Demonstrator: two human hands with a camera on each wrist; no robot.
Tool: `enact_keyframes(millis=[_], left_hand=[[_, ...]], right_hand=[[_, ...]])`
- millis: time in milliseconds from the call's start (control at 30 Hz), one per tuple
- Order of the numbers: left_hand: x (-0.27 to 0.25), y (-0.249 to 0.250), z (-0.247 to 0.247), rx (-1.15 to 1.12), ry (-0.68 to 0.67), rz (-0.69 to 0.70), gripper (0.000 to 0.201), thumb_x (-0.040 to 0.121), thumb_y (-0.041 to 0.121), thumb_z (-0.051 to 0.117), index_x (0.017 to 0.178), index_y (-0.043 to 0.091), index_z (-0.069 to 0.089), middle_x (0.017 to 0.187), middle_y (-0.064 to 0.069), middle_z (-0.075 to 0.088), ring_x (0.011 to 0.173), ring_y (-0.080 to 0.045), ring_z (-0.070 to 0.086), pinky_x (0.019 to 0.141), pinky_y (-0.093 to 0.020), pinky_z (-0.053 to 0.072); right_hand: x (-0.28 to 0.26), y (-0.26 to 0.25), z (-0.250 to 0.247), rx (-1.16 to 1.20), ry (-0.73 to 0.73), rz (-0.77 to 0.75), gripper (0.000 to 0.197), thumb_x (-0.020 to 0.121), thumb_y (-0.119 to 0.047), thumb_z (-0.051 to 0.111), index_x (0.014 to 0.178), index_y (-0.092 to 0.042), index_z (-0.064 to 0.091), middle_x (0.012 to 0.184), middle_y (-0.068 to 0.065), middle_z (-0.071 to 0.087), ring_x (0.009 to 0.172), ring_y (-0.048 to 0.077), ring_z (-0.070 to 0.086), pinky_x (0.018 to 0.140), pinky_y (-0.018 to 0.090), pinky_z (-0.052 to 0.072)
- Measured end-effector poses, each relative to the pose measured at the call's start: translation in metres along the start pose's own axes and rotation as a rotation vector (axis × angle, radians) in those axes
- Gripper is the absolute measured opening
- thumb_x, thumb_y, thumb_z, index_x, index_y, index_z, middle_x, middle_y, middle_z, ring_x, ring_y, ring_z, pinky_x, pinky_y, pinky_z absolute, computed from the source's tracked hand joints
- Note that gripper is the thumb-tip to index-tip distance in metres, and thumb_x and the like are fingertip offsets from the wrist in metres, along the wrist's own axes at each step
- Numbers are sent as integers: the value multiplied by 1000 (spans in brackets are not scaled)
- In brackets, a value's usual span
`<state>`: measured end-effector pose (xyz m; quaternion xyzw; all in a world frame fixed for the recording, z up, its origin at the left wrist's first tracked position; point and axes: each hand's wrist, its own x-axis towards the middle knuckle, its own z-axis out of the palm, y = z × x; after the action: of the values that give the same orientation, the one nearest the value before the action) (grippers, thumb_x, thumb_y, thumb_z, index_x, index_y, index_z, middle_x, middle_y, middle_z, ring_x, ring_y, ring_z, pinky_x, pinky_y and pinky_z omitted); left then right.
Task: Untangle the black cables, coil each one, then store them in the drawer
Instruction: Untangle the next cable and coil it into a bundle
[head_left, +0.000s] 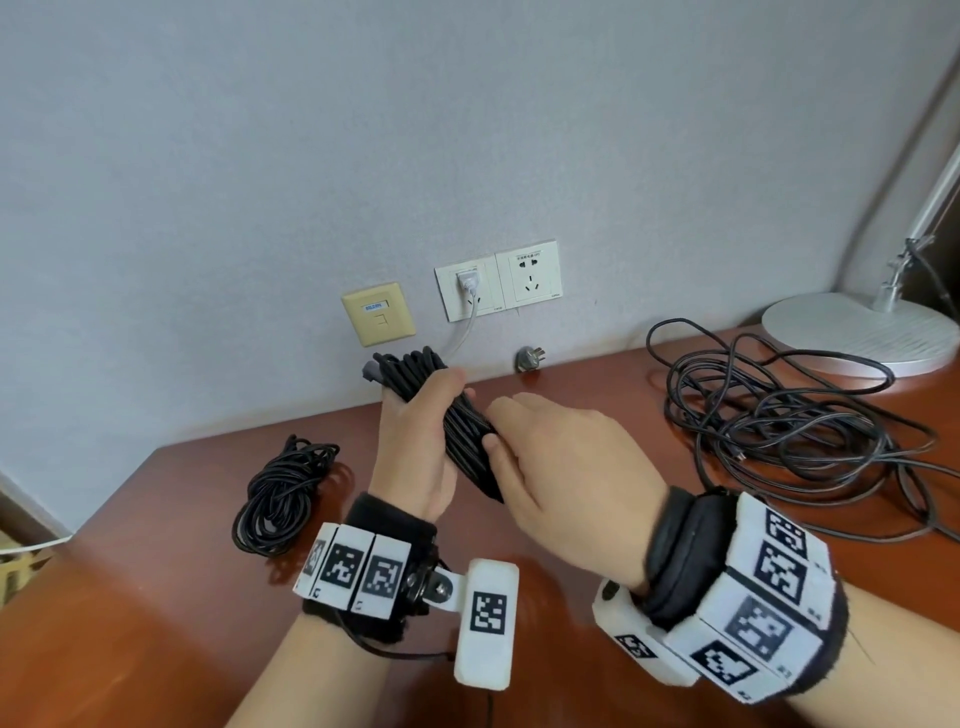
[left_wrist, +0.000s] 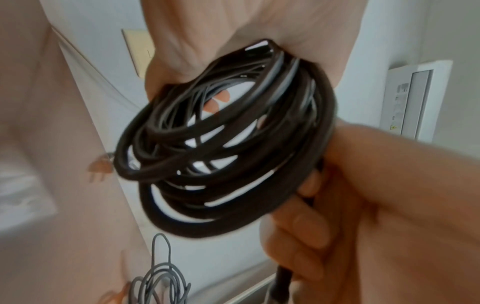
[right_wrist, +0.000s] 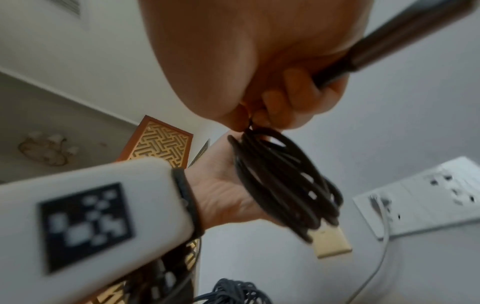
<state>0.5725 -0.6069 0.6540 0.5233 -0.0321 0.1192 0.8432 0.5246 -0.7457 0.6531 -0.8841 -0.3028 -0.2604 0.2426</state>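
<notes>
While your left hand (head_left: 415, 441) gripped the coil (head_left: 457, 431) upright above the desk (head_left: 156, 597), its fingers curled round the loops, your right hand (head_left: 561, 457) pinched the cable end against the coil's near side. You did well to keep the left grip firm, so that the loops stayed stacked; the loose tail wanted a tight wrap round the middle and a tuck, or the coil would likely have sprung open. One plug (head_left: 370, 370) stuck out at the far top of the coil. Between your hands sat the coil, clear of the desk. A done coil (head_left: 283, 493) lay near left of your left hand; the tangle (head_left: 789, 421) lay well apart, far right. No drawer showed.
</notes>
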Motion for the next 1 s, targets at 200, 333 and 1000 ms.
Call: enact_keyframes(millis=[200,333,1000], left_hand=[[1,6,-4,12,94,163,54,56,23,70,104,12,46,86,-10,45,71,-22,47,65,-35,46],[-2,2,-1,89,103,153,43,67,16,65,107,10,50,84,-9,48,72,-24,50,61,-35,49],[-3,-3,0,-54,-101,27,46,63,26,76,97,9,51,81,-13,46,72,-20,50,68,-33,48]], right_hand=[[-2,-4,-1,273,18,95,34,90,-42,55,119,-27,46,103,-12,54,77,7,55,69,29,48],[1,1,2,144,-65,140,68,74,-65,66,127,-27,46,112,-7,42,88,8,51,72,23,44],[9,19,8,309,157,14,35,98,-41,35,84,-25,63,74,-12,54,71,9,52,64,32,46]])
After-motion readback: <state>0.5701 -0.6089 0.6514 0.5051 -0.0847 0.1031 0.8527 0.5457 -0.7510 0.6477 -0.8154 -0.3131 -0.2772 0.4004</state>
